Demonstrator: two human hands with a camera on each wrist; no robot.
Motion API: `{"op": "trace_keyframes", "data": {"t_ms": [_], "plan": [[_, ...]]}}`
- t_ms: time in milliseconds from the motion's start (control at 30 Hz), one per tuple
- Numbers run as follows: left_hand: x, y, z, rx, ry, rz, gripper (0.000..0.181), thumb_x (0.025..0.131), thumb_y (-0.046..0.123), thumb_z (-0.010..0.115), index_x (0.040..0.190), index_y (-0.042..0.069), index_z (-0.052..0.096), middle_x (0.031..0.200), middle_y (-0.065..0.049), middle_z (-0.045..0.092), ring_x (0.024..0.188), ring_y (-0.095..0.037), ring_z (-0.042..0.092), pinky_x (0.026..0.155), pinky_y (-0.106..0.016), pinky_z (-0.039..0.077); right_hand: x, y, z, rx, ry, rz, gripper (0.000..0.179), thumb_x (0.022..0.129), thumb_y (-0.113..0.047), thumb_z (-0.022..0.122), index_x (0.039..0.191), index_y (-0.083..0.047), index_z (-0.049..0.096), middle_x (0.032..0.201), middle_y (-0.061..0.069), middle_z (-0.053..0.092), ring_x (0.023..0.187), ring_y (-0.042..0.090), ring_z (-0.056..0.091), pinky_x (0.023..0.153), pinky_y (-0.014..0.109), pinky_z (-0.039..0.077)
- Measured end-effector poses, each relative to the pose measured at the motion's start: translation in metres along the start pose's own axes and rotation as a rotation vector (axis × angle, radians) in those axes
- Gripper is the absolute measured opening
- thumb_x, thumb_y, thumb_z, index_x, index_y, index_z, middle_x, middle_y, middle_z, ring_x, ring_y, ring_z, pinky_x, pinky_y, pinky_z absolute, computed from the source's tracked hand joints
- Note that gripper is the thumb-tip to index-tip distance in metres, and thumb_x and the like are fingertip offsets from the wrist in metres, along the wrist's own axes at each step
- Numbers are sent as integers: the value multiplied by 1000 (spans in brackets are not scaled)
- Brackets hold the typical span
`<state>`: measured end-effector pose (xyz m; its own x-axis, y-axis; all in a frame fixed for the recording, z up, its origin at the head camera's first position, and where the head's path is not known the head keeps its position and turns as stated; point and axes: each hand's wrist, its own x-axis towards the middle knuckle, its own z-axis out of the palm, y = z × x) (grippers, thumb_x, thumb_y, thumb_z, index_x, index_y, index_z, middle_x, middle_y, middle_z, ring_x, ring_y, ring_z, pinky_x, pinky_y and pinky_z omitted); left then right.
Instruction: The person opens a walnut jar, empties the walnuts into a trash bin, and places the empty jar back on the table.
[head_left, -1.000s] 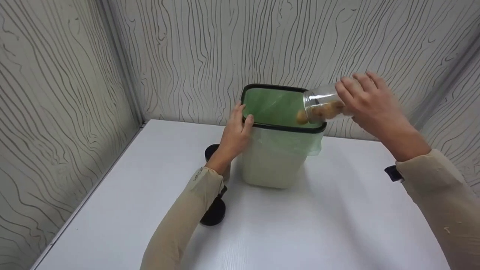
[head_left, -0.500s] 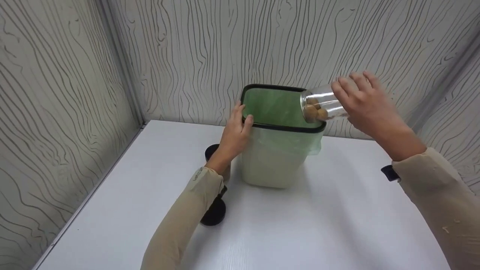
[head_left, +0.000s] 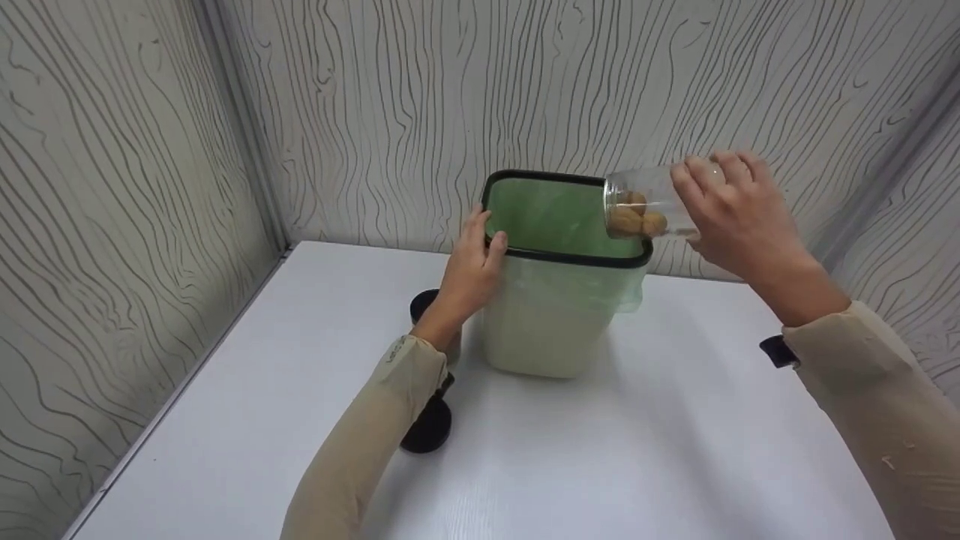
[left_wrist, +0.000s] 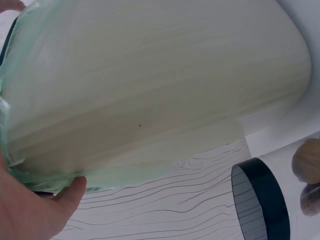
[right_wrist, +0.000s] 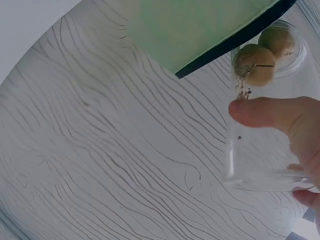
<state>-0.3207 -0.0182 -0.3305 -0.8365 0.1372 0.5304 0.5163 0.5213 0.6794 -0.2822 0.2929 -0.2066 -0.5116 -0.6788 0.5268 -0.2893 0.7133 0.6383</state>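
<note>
1. Over the right edge of the pale cream, rectangular bin (head_left: 536, 337), the clear, cylindrical, glass-like jar (head_left: 660, 191) lies tipped nearly on its side, mouth facing left into the opening!
2. What a grip: the right hand (head_left: 739, 206) has its fingers curled round the jar's base end.
3. Inside, round, brown, walnut-like balls (head_left: 627, 222) crowd the mouth, and the right wrist view picks out dark crumbs (right_wrist: 242, 93) on the jar's wall.
4. Across at the left corner, the left hand (head_left: 472, 266) holds the bin by its black rim (head_left: 570, 258), fingers and thumb bent over it.
5. Green, filmy liner (head_left: 551, 214) covers the inside and folds down outside.
6. Just left, a black-topped container (head_left: 424, 301) stands partly hidden by the left forearm; nearer, a round black disc (head_left: 429, 427) sits on the white table (head_left: 637, 457).
</note>
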Motion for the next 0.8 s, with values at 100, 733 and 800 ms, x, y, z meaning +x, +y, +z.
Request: {"op": "trace_keyframes", "data": {"t_ms": [100,733,800], "plan": [[0,1,-1,1,-1,1,57,102,38,31,147,4,26,155,-13,18,138,-26,25,108,-42,26,0,0,1,-47,34,-26,75,60,4,81,125,4,45,122,24,50,110,44,44,96,57,35],[-1,1,-4,0,6,0,56,102,37,31,146,3,28,154,-13,19,138,-25,26,107,-41,27,1,-8,4,20,-50,132,79,62,-20,85,123,9,43,112,29,53,101,47,49,84,58,41],[-1,1,-5,-2,6,0,56,101,37,31,146,3,28,154,-13,19,138,-25,26,108,-41,26,2,-7,4,-56,-5,60,74,61,-7,83,123,7,45,115,27,52,104,46,47,87,56,40]]}}
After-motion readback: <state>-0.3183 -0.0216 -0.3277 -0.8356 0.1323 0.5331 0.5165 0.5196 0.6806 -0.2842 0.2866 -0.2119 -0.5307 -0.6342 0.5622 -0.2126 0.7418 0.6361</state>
